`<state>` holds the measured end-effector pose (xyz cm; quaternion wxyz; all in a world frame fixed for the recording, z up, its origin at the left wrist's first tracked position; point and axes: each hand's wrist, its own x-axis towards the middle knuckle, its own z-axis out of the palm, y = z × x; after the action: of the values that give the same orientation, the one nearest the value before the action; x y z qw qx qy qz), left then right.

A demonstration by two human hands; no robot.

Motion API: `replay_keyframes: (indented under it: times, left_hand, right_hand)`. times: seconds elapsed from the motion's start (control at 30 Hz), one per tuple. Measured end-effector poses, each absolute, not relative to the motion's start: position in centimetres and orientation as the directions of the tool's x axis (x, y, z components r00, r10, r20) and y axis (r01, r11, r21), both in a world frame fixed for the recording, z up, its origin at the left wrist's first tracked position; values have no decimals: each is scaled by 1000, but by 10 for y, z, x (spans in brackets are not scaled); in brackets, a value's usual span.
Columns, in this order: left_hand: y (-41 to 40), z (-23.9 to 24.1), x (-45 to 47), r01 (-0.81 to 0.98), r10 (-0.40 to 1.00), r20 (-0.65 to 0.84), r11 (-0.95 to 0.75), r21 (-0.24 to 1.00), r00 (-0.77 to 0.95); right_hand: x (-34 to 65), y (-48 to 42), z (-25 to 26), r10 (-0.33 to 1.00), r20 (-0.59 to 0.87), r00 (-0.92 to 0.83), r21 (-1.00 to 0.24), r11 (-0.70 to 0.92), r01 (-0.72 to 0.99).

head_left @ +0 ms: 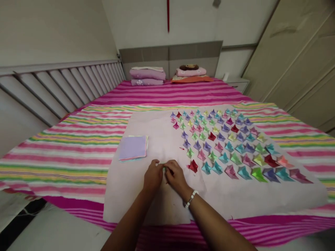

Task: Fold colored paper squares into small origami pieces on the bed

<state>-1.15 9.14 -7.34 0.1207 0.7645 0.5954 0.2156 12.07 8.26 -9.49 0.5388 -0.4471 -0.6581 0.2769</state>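
My left hand and my right hand meet fingertip to fingertip over the front of a large pale sheet. Both are closed in a pinch on a small greenish folded paper, which the fingers hide almost entirely. A white beaded bracelet circles my right wrist. Up and left of my hands lies a stack of square colored paper, lavender on top. Close to my right hand sits a red folded paper piece, the nearest of several rows of small origami pieces in many colors.
The sheet lies on a bed with a striped cover. Folded purple bedding and pink bedding sit by the headboard. A slatted rail runs along the left, a large cabinet along the right.
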Motion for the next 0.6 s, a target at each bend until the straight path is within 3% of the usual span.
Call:
replay_keyframes:
  times: [0.13,0.23,0.33,0.6]
  left_hand:
    - [95,-76,-12,819,948,234,-307,485,217]
    - [98,-77,-12,783,934,264,-346,517,239]
    - [102,-76,-14,747,922,279,-382,543,269]
    - [111,-76,-18,682,901,308,-432,591,304]
  right_hand:
    - [124,81,-89,870,471,-146,-740,480,470]
    - [127,80,-82,888,371,-273,-541,446,713]
    - [128,81,-75,903,284,-322,-388,416,823]
    - [134,89,-65,900,234,-369,-343,431,835]
